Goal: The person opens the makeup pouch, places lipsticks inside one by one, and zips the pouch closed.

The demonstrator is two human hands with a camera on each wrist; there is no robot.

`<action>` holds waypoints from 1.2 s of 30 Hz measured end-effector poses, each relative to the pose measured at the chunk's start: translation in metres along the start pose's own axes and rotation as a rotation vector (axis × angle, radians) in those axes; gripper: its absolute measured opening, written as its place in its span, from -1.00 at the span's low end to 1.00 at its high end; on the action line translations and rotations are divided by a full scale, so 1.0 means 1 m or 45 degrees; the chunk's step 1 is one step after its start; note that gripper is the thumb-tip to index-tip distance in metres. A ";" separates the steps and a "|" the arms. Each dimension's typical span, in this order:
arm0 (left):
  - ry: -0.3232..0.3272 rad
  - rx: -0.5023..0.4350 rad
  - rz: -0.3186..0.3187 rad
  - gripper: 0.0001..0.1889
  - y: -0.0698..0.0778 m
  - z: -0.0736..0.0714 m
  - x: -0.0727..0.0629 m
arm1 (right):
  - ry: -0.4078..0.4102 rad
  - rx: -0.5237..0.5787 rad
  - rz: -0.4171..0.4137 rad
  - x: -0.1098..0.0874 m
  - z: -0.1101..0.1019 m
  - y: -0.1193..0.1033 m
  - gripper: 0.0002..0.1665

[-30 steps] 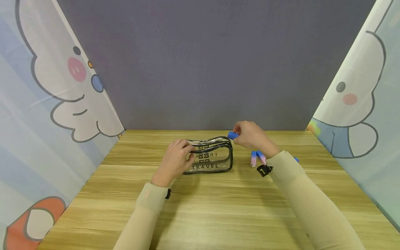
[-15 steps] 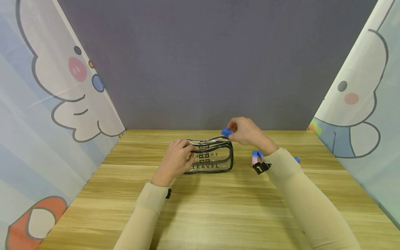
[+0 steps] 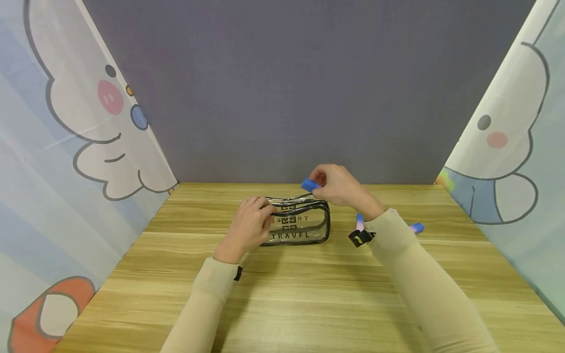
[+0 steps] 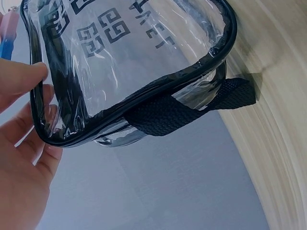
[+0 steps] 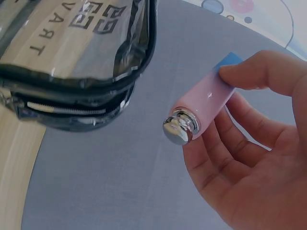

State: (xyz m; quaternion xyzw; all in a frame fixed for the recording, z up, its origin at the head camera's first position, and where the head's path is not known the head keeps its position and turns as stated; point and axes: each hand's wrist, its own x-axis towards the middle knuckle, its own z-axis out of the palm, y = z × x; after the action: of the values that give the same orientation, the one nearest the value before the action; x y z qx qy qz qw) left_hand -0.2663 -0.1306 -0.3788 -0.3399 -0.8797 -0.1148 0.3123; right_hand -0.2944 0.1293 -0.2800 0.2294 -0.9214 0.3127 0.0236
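From afar I watch the left hand (image 3: 249,223) pinch a clear travel bag (image 3: 295,228) by its edge; a pink-and-blue tube (image 3: 310,185), carried leftward this past second, now hangs near the bag's top, gripped between the thumb and fingers of the right hand (image 3: 339,186).

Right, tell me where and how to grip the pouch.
Probably pinch the pouch at its top left edge, from the left, as the left hand does: piping makes a ridge there, and the right hand is near the other end.
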 end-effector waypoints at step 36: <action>0.018 -0.065 0.032 -0.82 0.001 0.002 0.002 | -0.023 0.154 -0.078 0.014 0.046 -0.005 -0.68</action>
State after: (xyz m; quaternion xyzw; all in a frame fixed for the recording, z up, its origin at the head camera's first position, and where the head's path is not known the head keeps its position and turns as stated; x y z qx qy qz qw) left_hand -0.2679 -0.1280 -0.3796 -0.3580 -0.8699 -0.1355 0.3110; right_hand -0.2998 0.0934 -0.3115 0.2615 -0.8936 0.3647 0.0110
